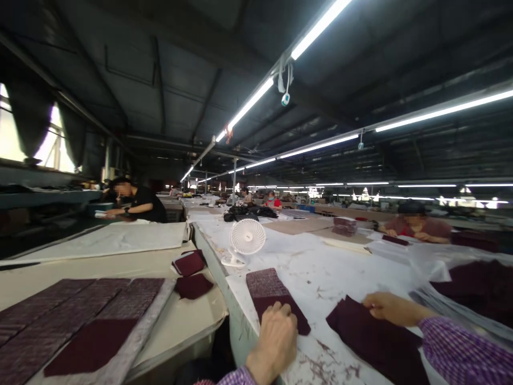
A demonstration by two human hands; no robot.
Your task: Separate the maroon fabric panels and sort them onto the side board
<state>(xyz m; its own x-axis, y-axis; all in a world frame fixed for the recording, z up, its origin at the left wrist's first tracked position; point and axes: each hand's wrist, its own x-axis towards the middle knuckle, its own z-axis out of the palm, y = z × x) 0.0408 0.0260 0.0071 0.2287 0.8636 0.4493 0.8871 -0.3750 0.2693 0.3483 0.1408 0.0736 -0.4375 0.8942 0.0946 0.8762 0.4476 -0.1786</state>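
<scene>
My left hand [276,339] rests with curled, closed fingers on the near part of a maroon fabric piece [294,313], whose far part [266,282] has a speckled maroon-and-grey surface. The fingertips are partly hidden beneath the hand. To the right, my right hand [395,308] pinches the far edge of a plain dark maroon fabric piece [372,339]. That cloth lies on the white table, its outline uneven, as if several layers overlap. A gap of white surface separates the two fabrics. Purple checked sleeves [460,345] cover my wrists.
A white fan [247,237] stands on the white table [296,256]. On the lower left table lie speckled panels [100,299] and small maroon pieces [194,286]. Plastic sheeting [433,267] covers dark cloth at right. One co-worker [146,206] bends at left, another [435,230] sits at right.
</scene>
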